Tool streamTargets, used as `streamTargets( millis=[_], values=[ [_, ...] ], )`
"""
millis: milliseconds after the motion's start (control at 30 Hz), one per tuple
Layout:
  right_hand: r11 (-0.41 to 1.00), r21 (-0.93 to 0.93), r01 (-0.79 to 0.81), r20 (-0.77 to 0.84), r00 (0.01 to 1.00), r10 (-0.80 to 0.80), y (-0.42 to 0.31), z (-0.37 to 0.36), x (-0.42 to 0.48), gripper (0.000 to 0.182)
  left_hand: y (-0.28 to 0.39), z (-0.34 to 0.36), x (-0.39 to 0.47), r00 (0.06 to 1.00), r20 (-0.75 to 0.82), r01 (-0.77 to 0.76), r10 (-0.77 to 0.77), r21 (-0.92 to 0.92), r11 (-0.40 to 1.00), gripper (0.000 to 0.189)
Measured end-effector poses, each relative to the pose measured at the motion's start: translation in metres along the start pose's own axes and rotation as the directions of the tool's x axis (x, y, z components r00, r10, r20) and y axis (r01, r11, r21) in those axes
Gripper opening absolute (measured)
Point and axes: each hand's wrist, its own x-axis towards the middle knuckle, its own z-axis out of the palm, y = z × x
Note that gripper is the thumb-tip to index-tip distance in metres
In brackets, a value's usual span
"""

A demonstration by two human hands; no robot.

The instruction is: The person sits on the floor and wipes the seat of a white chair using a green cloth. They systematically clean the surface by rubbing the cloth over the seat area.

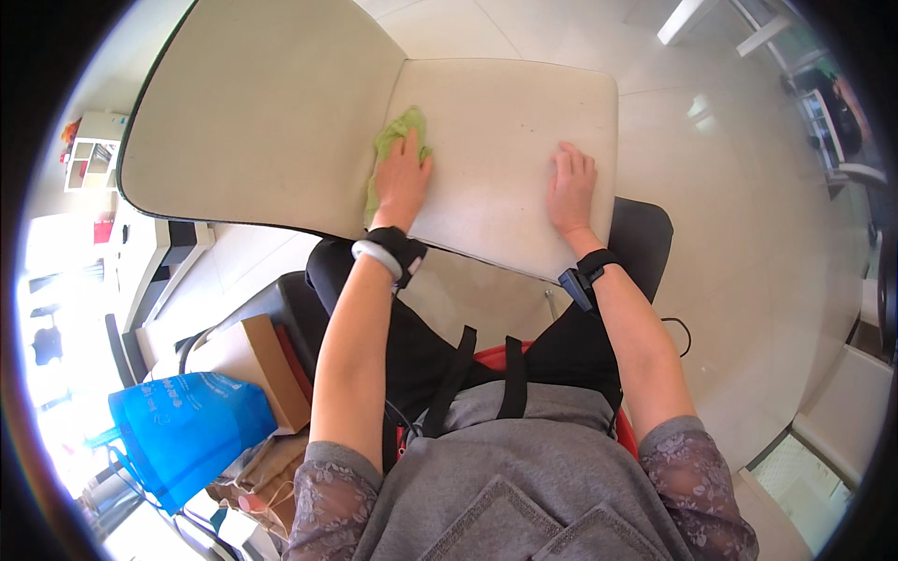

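A cream-coloured chair stands in front of me, its backrest (266,119) to the left and its padded seat (491,161) to the right. With my left hand (403,179) I press a crumpled green cloth (403,125) onto the seat beside the crease where it meets the backrest. Part of the cloth is hidden beneath the palm. My right hand (572,186) rests near the seat's right edge, fingers slightly bent and no object visible in it. A few small dark marks dot the seat's surface.
At lower left, a blue bag (189,428) bearing writing leans by a cardboard box (270,372) and a brown paper bag (259,477). Pale floor tiles (722,231) spread to the right. White furniture legs (687,19) show at the top right.
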Motion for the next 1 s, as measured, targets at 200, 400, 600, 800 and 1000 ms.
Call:
streamTargets(
  millis=[200, 400, 600, 800, 1000],
  values=[
    [1.000, -0.010, 0.011, -0.004, 1.000, -0.011, 0.008, 0.002, -0.002, 0.031, 0.075, 0.019, -0.055, 0.885, -0.130, -0.464, 0.447, -0.187, 0.866, 0.043],
    [0.999, 0.035, 0.018, -0.006, 1.000, -0.018, 0.003, -0.005, 0.002, 0.030, 0.048, -0.005, -0.056, 0.831, -0.081, -0.552, 0.550, -0.243, 0.798, 0.046],
    [1.000, 0.006, 0.011, -0.014, 1.000, -0.011, -0.001, -0.002, 0.002, 0.028, -0.021, 0.002, -0.025, 0.994, -0.082, -0.068, 0.076, 0.089, 0.994, 0.054],
    [0.999, 0.002, 0.032, -0.021, 0.999, -0.032, 0.005, 0.002, -0.002, 0.028, 0.013, -0.002, -0.078, 0.932, -0.054, -0.361, 0.357, -0.081, 0.929, 0.050],
    [1.000, -0.020, -0.001, -0.001, 1.000, 0.001, 0.006, -0.003, -0.001, 0.028, -0.022, 0.007, -0.036, 0.986, -0.006, -0.164, 0.165, -0.096, 0.982, 0.045]
  ],
)
